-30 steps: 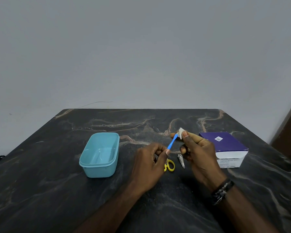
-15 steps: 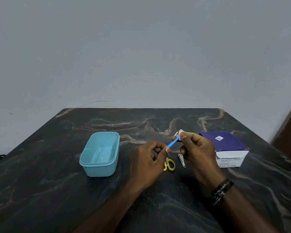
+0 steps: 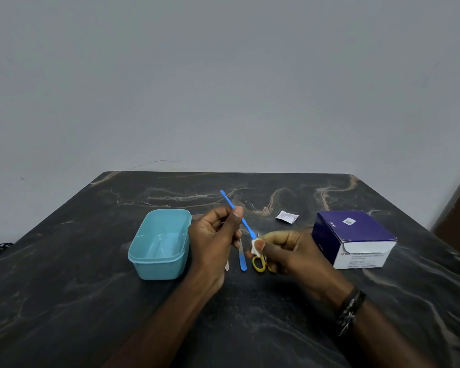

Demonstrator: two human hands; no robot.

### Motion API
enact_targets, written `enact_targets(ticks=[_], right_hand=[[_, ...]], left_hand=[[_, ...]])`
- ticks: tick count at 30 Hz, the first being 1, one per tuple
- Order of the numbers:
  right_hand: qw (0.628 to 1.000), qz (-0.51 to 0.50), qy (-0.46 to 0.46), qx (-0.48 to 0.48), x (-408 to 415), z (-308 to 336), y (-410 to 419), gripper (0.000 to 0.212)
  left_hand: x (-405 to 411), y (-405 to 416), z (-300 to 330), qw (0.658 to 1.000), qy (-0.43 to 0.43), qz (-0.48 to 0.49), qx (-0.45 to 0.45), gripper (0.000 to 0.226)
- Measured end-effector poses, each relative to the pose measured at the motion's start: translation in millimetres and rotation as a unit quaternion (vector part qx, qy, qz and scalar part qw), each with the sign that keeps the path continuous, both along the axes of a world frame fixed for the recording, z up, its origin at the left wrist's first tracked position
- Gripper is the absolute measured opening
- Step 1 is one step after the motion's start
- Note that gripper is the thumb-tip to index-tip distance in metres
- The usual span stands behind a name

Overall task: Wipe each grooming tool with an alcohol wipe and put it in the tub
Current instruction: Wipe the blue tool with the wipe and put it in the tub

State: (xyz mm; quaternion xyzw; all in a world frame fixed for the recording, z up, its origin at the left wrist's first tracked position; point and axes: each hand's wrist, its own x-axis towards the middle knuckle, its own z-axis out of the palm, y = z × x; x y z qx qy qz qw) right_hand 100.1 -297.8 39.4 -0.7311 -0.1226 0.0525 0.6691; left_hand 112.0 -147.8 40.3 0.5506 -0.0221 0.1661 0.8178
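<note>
Just below frame centre, your left hand (image 3: 213, 243) pinches the thin blue tool (image 3: 237, 215) mid-shaft while your right hand (image 3: 290, 254) squeezes the wipe (image 3: 256, 247) around its lower end. Pull too hard and the stick could flex or slip, missing the tub (image 3: 161, 244) at centre-left.

Two bare forearms, no sleeves in view. Left hand (image 3: 213, 243) with no ring, watch or band to be seen. Right hand (image 3: 290, 252) likewise unadorned, but a dark braided bracelet (image 3: 349, 310) wrapped round the right wrist in several strands, black cords with a few paler flecks and a small knot or clasp toward the underside.
</note>
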Motion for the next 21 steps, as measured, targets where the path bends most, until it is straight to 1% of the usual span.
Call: enact_targets(ticks=[3, 8, 11, 14, 17, 21], right_hand=[[0.999, 0.045, -0.001, -0.028, -2.9, 2.3, -0.3, 0.021], [0.998, 0.051, 0.001, -0.029, -2.8, 3.1, 0.1, 0.021], [0.999, 0.046, 0.013, -0.019, -2.2, 2.3, 0.5, 0.020], [0.999, 0.020, 0.033, 0.001, 0.8, 2.2, -2.5, 0.019], [0.999, 0.007, 0.035, 0.007, 2.6, 2.5, -5.0, 0.019], [0.998, 0.044, 0.048, 0.004, 0.9, 0.7, -0.9, 0.021]], left_hand=[[0.5, 1.2, -0.5, 1.000, 0.017, 0.001, 0.022, 0.011], [1.1, 3.4, -1.0, 0.999, 0.023, 0.003, 0.044, 0.009], [2.6, 3.2, -2.0, 0.999, 0.024, 0.022, 0.037, 0.009], [5.4, 3.2, -1.8, 0.998, 0.029, 0.048, 0.009, 0.009], [7.2, 3.9, -2.4, 0.998, 0.031, 0.056, 0.004, 0.009], [5.1, 0.6, -4.1, 0.999, 0.034, 0.038, 0.016, 0.010]])
